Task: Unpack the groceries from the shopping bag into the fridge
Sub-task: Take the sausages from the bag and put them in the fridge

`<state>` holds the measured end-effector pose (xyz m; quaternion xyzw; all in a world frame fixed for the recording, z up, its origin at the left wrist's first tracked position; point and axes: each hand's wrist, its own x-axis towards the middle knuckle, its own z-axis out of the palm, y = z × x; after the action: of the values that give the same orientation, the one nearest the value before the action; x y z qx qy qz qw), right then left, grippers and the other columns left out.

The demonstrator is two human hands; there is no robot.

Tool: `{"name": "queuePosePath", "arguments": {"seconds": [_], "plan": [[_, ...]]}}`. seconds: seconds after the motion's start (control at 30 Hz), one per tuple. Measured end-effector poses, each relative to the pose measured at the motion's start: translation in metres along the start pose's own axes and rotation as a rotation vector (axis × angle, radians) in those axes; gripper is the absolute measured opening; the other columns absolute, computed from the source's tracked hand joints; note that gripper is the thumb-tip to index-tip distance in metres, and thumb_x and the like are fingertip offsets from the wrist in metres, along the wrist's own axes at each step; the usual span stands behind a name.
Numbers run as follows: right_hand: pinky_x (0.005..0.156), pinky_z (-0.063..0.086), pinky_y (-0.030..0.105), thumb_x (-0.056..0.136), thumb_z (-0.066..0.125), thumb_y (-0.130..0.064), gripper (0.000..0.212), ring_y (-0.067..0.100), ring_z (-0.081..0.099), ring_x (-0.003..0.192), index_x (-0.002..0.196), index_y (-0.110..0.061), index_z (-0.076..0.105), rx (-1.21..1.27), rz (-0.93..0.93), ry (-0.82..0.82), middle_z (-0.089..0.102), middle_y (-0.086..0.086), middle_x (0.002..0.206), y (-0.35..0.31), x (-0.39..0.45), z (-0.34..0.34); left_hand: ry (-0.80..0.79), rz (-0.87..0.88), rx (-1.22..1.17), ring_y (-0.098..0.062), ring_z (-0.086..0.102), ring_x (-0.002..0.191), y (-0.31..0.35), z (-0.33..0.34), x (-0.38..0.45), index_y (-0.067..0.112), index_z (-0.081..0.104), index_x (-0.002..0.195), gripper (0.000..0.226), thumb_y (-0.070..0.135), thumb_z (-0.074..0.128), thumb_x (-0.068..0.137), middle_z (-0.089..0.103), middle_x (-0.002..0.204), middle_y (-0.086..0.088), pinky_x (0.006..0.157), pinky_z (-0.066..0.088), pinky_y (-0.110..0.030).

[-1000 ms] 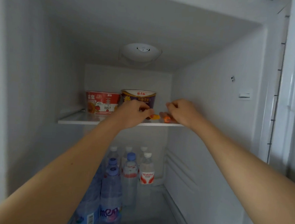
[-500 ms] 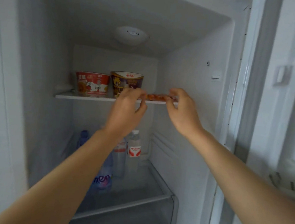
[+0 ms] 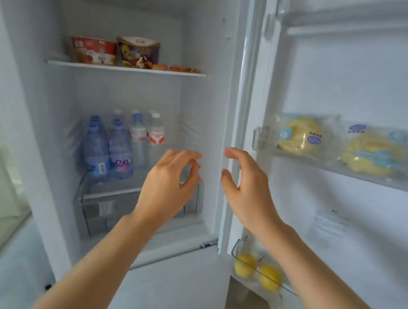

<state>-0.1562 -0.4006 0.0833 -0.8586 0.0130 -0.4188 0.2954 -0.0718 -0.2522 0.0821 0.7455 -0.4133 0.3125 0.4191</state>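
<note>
White fridge [image 3: 234, 107] open; small orange-red wrapped snacks [image 3: 178, 68] lying in row on upper white shelf [image 3: 126, 69], right of two noodle bowls [image 3: 115, 51].

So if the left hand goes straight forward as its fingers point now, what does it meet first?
Probably the fridge's right inner wall: the left hand points up and slightly right, past the water bottles. Depth is unclear, though.

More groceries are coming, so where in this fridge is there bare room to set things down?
Free: the floor strip right of the bottles, up to the side wall. The top shelf is crowded: two cups and a snack strip nearly fill it. The door rack holds two bread packs.
</note>
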Motion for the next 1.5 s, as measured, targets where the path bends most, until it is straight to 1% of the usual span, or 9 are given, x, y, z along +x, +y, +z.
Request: {"name": "queuePosePath", "arguments": {"seconds": [0.17,0.33,0.53,0.67,0.83,0.93,1.1,1.37,1.5], "plan": [[0.103,0.037,0.025,0.094,0.052,-0.023,0.039,0.011,0.048,0.123,0.133,-0.022,0.046,-0.051,0.123,-0.050,0.052,-0.007,0.134,0.017,-0.123,-0.062,-0.095,-0.088,-0.093,-0.007,0.064,0.087,0.072,0.032,-0.100,0.026,0.064,0.110,0.023,0.019,0.058,0.089,0.065,0.096,0.010,0.075,0.054,-0.031],[0.100,0.038,0.019,0.093,0.056,-0.021,0.038,0.007,0.051,0.120,0.130,-0.020,0.048,-0.100,0.251,-0.060,0.055,-0.007,0.129,0.034,-0.233,-0.126,-0.252,-0.137,-0.233,-0.003,0.061,0.087,0.144,0.072,-0.190,0.035,0.058,0.108,0.021,0.028,0.053,0.089,0.065,0.093,0.011,0.077,0.049,-0.022],[0.092,0.041,0.017,0.092,0.054,-0.026,0.037,0.011,0.056,0.112,0.127,-0.013,0.052,-0.203,0.408,-0.050,0.060,-0.002,0.122,0.051,-0.344,-0.191,-0.506,-0.222,-0.368,-0.005,0.062,0.090,0.224,0.121,-0.279,0.022,0.065,0.110,0.024,0.025,0.052,0.090,0.065,0.095,0.007,0.075,0.052,-0.024],[0.090,0.036,0.014,0.089,0.045,-0.038,0.042,0.010,0.056,0.110,0.123,-0.014,0.054,-0.247,0.564,-0.038,0.061,-0.002,0.119,0.062,-0.404,-0.223,-0.649,-0.269,-0.400,0.000,0.060,0.087,0.267,0.151,-0.318,0.024,0.066,0.107,0.021,0.015,0.061,0.089,0.065,0.094,0.010,0.078,0.046,-0.008],[0.094,0.036,0.017,0.091,0.052,-0.028,0.036,0.013,0.056,0.113,0.123,-0.012,0.053,-0.296,0.773,-0.014,0.061,0.001,0.122,0.088,-0.459,-0.256,-0.884,-0.309,-0.443,0.007,0.055,0.093,0.295,0.191,-0.338,0.032,0.063,0.107,0.019,0.021,0.058,0.092,0.064,0.096,0.016,0.078,0.039,-0.004],[0.095,0.029,0.003,0.092,0.056,-0.019,0.031,0.007,0.054,0.111,0.123,-0.011,0.054,-0.324,0.852,0.008,0.060,-0.001,0.121,0.108,-0.478,-0.273,-0.935,-0.237,-0.459,0.002,0.059,0.091,0.297,0.223,-0.336,0.029,0.064,0.107,0.020,0.018,0.059,0.091,0.066,0.091,0.017,0.081,0.042,-0.006],[0.096,0.027,-0.001,0.091,0.059,-0.013,0.031,0.003,0.051,0.115,0.122,-0.011,0.055,-0.341,1.001,0.026,0.057,-0.004,0.126,0.144,-0.503,-0.300,-1.049,-0.187,-0.475,0.001,0.059,0.087,0.304,0.282,-0.330,0.026,0.064,0.107,0.022,0.013,0.060,0.090,0.067,0.087,0.016,0.080,0.043,-0.007],[0.100,0.042,0.024,0.092,0.057,-0.017,0.033,0.007,0.055,0.115,0.125,-0.015,0.053,-0.379,1.115,0.167,0.059,-0.006,0.123,0.209,-0.509,-0.344,-1.218,-0.087,-0.511,-0.005,0.062,0.084,0.341,0.374,-0.322,0.026,0.064,0.107,0.021,0.015,0.059,0.089,0.067,0.085,0.013,0.080,0.053,-0.029],[0.099,0.043,0.025,0.093,0.057,-0.016,0.031,0.007,0.055,0.113,0.123,-0.012,0.055,-0.378,1.121,0.189,0.059,-0.005,0.120,0.249,-0.502,-0.369,-1.216,-0.053,-0.500,-0.006,0.061,0.082,0.363,0.425,-0.311,0.025,0.065,0.103,0.020,0.024,0.052,0.087,0.067,0.083,0.010,0.076,0.054,-0.032]]}}
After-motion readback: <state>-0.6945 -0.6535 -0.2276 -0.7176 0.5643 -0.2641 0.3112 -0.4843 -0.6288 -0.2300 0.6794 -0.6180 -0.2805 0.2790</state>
